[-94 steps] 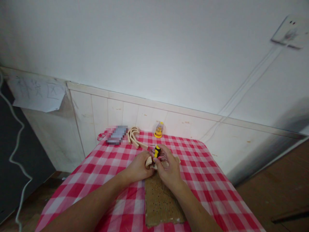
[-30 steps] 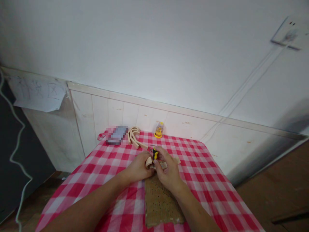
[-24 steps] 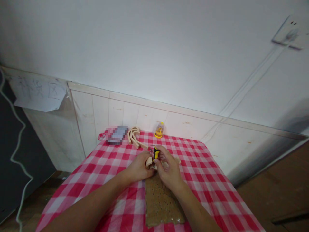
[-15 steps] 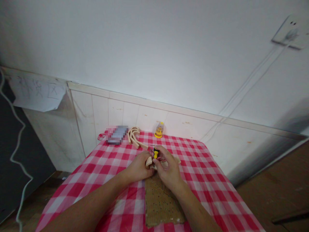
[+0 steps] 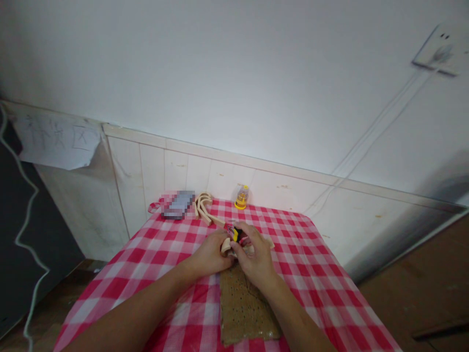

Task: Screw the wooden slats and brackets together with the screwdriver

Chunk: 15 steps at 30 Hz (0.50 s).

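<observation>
My right hand (image 5: 256, 259) is closed around a small yellow and black screwdriver (image 5: 237, 234), its handle sticking up between thumb and fingers. My left hand (image 5: 210, 255) is closed on a pale curved wooden piece (image 5: 225, 244) just left of the tool. Both hands meet above the far end of a brown perforated board (image 5: 244, 308) lying on the red and white checked tablecloth (image 5: 154, 254). What lies under the fingers is hidden.
Several curved wooden strips (image 5: 203, 205) lie at the table's back edge beside a blurred grey object (image 5: 178, 205). A small yellow bit holder (image 5: 241, 197) stands against the white panelled wall (image 5: 176, 168). A wall socket (image 5: 441, 49) with a cable is upper right.
The screwdriver handle has tilted and turned slightly in my right hand's fingers over the frames. Both hands stay in the same spot over the board.
</observation>
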Each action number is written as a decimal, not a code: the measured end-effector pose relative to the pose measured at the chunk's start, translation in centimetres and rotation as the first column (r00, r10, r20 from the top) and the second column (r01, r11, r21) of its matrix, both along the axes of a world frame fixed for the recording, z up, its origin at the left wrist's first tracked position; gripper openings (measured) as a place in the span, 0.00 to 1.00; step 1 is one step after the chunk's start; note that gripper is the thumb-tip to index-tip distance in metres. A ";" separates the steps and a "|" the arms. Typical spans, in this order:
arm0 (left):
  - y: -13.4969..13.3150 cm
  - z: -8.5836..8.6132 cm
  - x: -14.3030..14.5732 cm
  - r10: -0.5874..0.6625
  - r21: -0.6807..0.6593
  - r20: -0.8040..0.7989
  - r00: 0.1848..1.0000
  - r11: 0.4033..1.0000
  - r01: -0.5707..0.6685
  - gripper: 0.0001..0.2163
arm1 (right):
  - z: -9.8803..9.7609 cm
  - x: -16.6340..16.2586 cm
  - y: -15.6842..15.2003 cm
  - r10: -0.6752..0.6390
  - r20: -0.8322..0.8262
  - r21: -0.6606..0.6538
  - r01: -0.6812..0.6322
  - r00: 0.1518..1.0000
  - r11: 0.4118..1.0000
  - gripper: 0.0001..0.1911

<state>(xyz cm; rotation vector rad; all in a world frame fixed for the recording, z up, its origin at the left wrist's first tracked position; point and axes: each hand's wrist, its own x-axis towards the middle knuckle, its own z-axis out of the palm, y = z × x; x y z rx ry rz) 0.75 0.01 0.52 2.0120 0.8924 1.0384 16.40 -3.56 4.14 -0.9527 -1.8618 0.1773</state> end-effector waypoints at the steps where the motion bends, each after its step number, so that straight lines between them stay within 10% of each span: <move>1: 0.0 0.0 0.0 0.003 -0.001 -0.002 1.000 1.000 -0.003 0.10 | 0.1 0.0 -0.1 0.001 0.004 0.007 -0.001 1.000 1.000 0.23; 15: -0.2 0.5 -0.1 0.016 -0.053 -0.014 1.000 0.998 -0.016 0.08 | -0.3 0.7 -0.1 -0.015 -0.019 -0.045 0.014 1.000 0.999 0.24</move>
